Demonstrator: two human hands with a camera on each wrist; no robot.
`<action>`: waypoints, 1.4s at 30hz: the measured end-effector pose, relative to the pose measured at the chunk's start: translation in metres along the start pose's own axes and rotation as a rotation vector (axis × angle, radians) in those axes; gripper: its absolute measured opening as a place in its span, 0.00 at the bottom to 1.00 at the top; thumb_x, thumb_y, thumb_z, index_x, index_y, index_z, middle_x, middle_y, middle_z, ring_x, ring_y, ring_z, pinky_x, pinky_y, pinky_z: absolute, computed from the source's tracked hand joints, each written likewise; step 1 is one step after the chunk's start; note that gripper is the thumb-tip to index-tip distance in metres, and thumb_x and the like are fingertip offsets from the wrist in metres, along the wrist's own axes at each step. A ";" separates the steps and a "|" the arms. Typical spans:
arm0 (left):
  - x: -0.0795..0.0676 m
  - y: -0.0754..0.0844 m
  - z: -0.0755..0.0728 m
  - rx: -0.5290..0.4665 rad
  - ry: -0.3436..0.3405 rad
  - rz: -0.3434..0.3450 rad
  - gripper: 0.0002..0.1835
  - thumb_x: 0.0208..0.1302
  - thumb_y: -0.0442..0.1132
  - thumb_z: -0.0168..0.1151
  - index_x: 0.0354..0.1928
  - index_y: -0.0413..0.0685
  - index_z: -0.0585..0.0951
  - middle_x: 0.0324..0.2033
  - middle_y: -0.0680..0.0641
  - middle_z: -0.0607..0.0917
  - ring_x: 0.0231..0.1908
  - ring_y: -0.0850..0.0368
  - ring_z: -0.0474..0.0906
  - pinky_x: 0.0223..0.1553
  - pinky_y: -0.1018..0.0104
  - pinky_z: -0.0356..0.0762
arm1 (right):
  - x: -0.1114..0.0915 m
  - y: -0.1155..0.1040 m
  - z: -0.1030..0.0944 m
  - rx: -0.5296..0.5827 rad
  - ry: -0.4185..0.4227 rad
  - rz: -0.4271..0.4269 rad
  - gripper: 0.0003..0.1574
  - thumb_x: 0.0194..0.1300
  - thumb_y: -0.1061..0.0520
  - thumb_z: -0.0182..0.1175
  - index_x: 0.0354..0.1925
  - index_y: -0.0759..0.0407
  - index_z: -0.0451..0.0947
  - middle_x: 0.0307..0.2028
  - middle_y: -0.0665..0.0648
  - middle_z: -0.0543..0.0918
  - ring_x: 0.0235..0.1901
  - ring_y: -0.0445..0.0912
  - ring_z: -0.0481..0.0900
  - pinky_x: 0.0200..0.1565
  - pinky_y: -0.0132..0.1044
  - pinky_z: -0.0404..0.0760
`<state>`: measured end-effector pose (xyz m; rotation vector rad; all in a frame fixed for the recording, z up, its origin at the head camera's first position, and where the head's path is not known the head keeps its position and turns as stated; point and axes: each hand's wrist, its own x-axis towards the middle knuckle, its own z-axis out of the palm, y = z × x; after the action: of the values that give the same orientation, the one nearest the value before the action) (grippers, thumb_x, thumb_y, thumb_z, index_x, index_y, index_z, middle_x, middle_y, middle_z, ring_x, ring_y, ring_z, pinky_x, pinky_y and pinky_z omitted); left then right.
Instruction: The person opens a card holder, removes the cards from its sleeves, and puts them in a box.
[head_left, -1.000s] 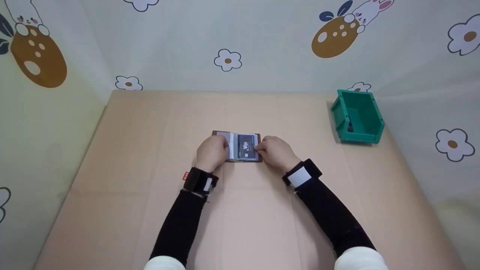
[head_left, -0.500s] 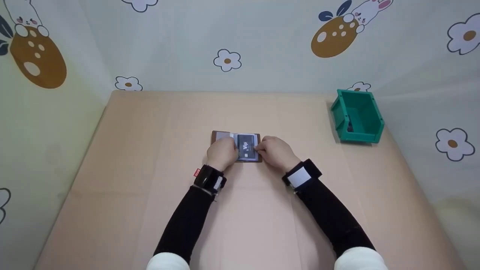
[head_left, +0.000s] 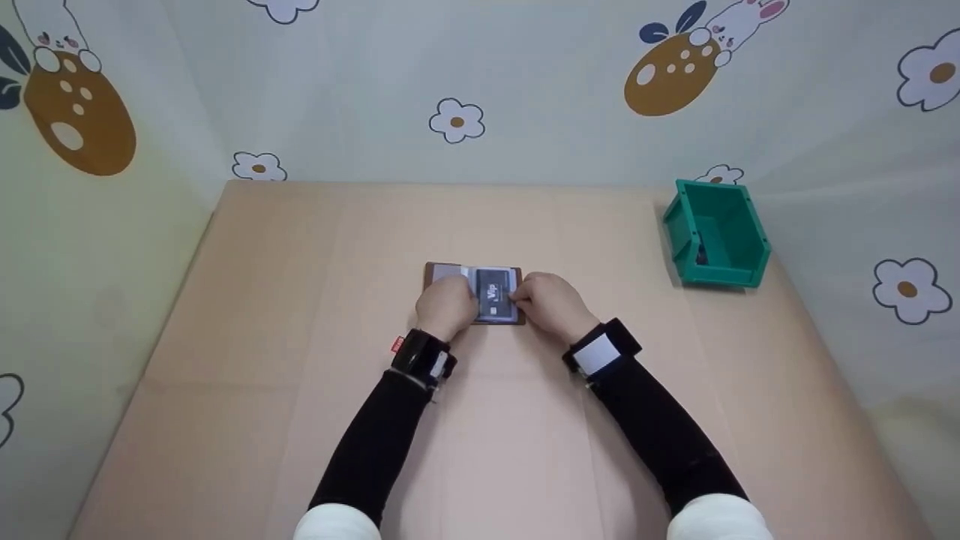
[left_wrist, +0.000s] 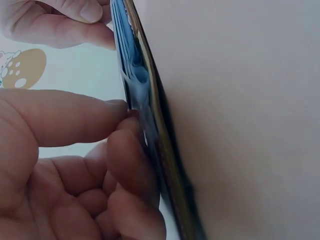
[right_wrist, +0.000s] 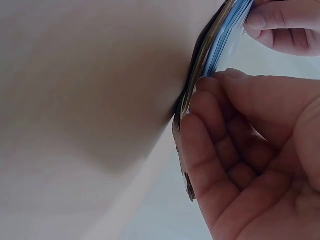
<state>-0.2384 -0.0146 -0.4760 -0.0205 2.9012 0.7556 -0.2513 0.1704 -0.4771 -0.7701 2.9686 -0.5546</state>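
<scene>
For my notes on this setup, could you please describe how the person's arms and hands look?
The left hand and right hand wear no gloves. Black sleeves give way to white cloth further up. The black left wrist strap bears a small red tag; the black right wrist strap shows a large pale patch.

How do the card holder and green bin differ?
The card holder is brown and thin; the green bin is deep and boxy. The left hand and right hand pinch the card holder; neither touches the green bin. The card holder looks smaller than the green bin. Both are open.
</scene>
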 end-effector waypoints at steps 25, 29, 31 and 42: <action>0.005 -0.003 -0.007 -0.085 -0.118 -0.054 0.10 0.56 0.39 0.64 0.36 0.39 0.83 0.34 0.45 0.83 0.30 0.51 0.76 0.30 0.60 0.71 | -0.001 0.000 0.001 0.001 -0.001 0.008 0.10 0.62 0.64 0.66 0.43 0.61 0.87 0.37 0.58 0.85 0.38 0.52 0.83 0.43 0.44 0.79; 0.005 -0.004 -0.006 -0.083 -0.119 -0.052 0.09 0.57 0.40 0.63 0.34 0.41 0.82 0.32 0.46 0.82 0.29 0.52 0.75 0.28 0.61 0.69 | -0.001 -0.002 0.000 -0.005 -0.007 0.021 0.10 0.62 0.64 0.66 0.43 0.60 0.87 0.37 0.58 0.85 0.37 0.52 0.82 0.42 0.44 0.79; 0.005 -0.004 -0.006 -0.080 -0.121 -0.050 0.09 0.57 0.41 0.63 0.34 0.41 0.82 0.31 0.46 0.82 0.29 0.52 0.75 0.28 0.61 0.69 | -0.002 -0.002 0.000 0.002 -0.013 0.035 0.10 0.62 0.64 0.66 0.43 0.60 0.87 0.37 0.58 0.85 0.37 0.52 0.82 0.42 0.44 0.79; 0.005 -0.007 -0.005 -0.087 -0.112 -0.028 0.11 0.59 0.41 0.63 0.23 0.45 0.76 0.28 0.46 0.80 0.27 0.52 0.73 0.27 0.61 0.68 | 0.000 -0.001 0.000 0.029 -0.034 0.052 0.11 0.62 0.64 0.66 0.43 0.58 0.88 0.37 0.58 0.85 0.36 0.51 0.82 0.42 0.44 0.79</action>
<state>-0.2436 -0.0227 -0.4757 -0.0272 2.7558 0.8487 -0.2507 0.1703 -0.4765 -0.6909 2.9329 -0.5749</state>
